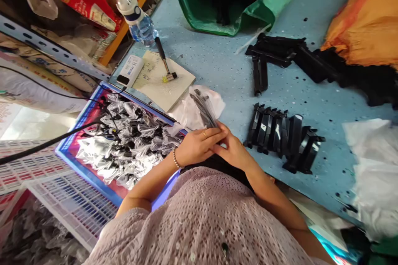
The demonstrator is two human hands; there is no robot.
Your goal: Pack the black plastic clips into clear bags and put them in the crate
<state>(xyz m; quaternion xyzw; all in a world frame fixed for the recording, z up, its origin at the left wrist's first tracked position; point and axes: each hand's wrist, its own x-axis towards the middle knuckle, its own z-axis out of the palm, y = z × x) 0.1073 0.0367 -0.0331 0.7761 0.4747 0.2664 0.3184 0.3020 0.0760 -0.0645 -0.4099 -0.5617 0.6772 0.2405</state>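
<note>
My left hand, with a ring and a beaded bracelet, meets my right hand in front of my body at the table edge. The fingers of both are closed and pressed together. Whatever sits between them, if anything, is hidden. Just past the fingertips, a bundle of thin grey strips lies on a clear plastic bag. To the right of my right hand, several black plastic parts are lined up on the blue table.
A blue crate of bagged parts stands at left. Beyond are a screwdriver, cardboard, a white box-like device and a water bottle. A green sack, black parts and an orange sack are at the back.
</note>
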